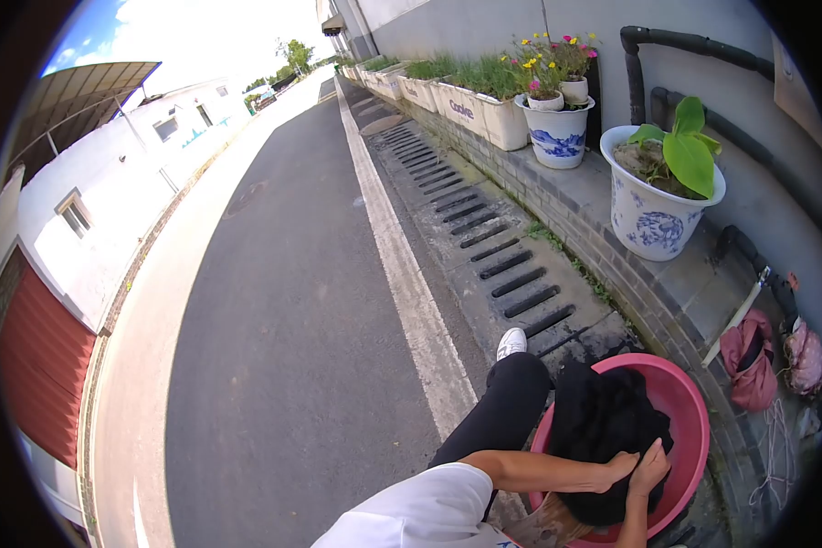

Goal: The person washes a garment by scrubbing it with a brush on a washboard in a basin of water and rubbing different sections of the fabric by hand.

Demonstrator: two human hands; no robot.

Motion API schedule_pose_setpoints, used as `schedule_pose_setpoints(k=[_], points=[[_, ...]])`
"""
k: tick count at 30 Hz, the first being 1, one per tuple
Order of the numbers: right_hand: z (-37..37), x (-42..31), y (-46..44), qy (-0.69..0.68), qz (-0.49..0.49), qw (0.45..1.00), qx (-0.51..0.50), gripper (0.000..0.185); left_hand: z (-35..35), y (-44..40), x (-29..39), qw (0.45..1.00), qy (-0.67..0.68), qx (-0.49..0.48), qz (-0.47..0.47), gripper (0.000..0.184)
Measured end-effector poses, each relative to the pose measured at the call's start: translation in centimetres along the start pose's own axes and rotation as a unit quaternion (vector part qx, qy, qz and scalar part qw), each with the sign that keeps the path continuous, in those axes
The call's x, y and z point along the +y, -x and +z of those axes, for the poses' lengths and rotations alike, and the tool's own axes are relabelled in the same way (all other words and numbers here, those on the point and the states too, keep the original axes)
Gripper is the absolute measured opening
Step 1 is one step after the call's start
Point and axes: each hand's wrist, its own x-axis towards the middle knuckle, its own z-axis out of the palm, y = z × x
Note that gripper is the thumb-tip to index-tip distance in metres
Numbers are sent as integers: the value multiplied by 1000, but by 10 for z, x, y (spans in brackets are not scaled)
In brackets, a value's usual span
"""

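Note:
A pink basin (694, 411) stands at the lower right, with a bulky black cloth (603, 411) heaped in it and partly over its near-left rim. The cloth could be a garment, but its shape is bunched up. Over the basin, my left hand (619, 469) is closed on a fold of the cloth. Close beside it, my right hand (649, 469) also grips the cloth, fingers wrapped round it. Against the basin's lower left edge shows a worn wooden piece (550, 524), mostly covered by my arm and clothing.
A slotted drain (511, 269) runs along the road. Beyond it, a brick ledge (566, 215) carries a blue-and-white pot (653, 219) with a leafy plant, a flower pot (557, 142) and long planters (484, 114). Pink cloth bundles (749, 361) hang near a black pipe (703, 46).

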Motion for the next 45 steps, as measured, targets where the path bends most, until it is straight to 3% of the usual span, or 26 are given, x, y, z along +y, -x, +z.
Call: schedule_pose_setpoints(k=[1,2,3,4,7,8,9,11,13,15,16,17,18,21,22,24,27,28,31,32,35,38,40,42,43,45], points=[[2,-12,3,1,-97,995,23,35,-2,-16,-13,1000,-3,21,-15,42],[5,-37,17,5,-188,981,44,35,-18,-30,-25,990,107,-96,10,43],[5,-48,29,7,-275,959,59,34,-24,-27,-25,980,142,-134,26,43],[7,-45,29,7,-275,959,67,34,-29,-23,-24,968,177,-173,39,43],[5,-19,19,11,-277,957,92,34,-14,2,1,994,58,-73,63,44],[-3,-10,11,29,-136,987,76,40,-6,2,1,999,-36,-4,27,47],[-7,-6,4,21,-44,997,58,46,-5,6,5,997,-76,-19,27,49],[-7,-2,3,1,-55,994,89,50,-11,-8,1,991,-93,-83,45,53],[-13,17,-9,-58,30,997,37,52,-11,3,24,993,-93,-65,8,62],[-23,30,-17,-223,109,969,-1,51,-20,19,56,985,-23,-166,27,75],[-27,15,-16,-278,149,949,4,49,-20,5,48,982,-103,-135,80,73],[-30,0,-16,-331,188,925,9,48,-17,-4,36,978,-133,-85,136,58],[-31,7,-16,-320,162,933,-22,43,-13,-11,24,968,-167,-29,188,45],[-36,27,-15,-250,69,961,-93,30,-28,3,59,975,-81,-131,163,22],[-41,17,-15,-205,26,973,-100,27,-29,-3,61,973,-62,-107,192,14],[-54,-8,-15,-128,-15,984,-122,24,-34,-10,67,963,-67,-102,239,9],[-62,20,-11,104,-174,976,-79,37,-39,-11,78,955,-90,-67,273,12],[-76,11,-16,99,-84,974,-185,37,-42,-13,78,951,-101,-56,286,13],[-89,20,-25,8,-6,968,-249,32,-48,-20,78,955,-112,-76,264,20],[-91,19,-26,16,4,969,-248,24,-49,-21,78,956,-108,-82,258,20],[-79,39,-23,-103,-76,981,-148,28,-52,-18,84,959,-96,-114,243,19],[-92,19,-26,-269,-16,957,-108,28,-56,-13,94,955,-95,-183,214,19],[-94,31,-18,-372,34,923,-98,30,-58,-5,106,943,-117,-252,184,19],[-94,39,-11,-470,81,875,-86,33,-61,-5,110,947,-88,-263,162,21],[-91,39,-14,-436,107,890,-82,34,-61,-5,111,949,-72,-268,152,22],[-77,35,-23,-366,154,915,-73,36,-53,-15,91,970,-68,-159,169,24]])
